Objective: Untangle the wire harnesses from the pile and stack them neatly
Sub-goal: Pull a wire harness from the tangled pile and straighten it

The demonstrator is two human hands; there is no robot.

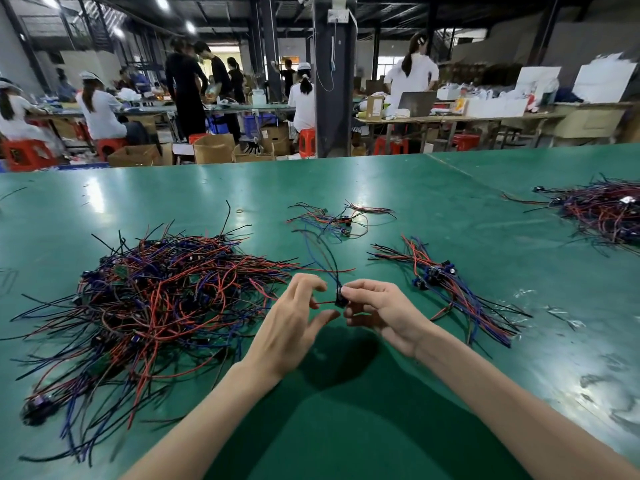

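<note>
Right hand [377, 313] pinches one harness [338, 296] at its black connector, just right of the tangled pile [156, 299]. Left hand [294, 323] fingers apart, touching its red lead. Should draw wires straight, then lay on the stack [446, 282] further right, connectors aligned.

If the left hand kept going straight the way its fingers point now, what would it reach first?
The left hand points up and to the right, toward the small black connector pinched by the right hand. It would likely meet that connector and the right hand's fingertips first, with the red wire just before them. Depth is hard to judge.
</note>
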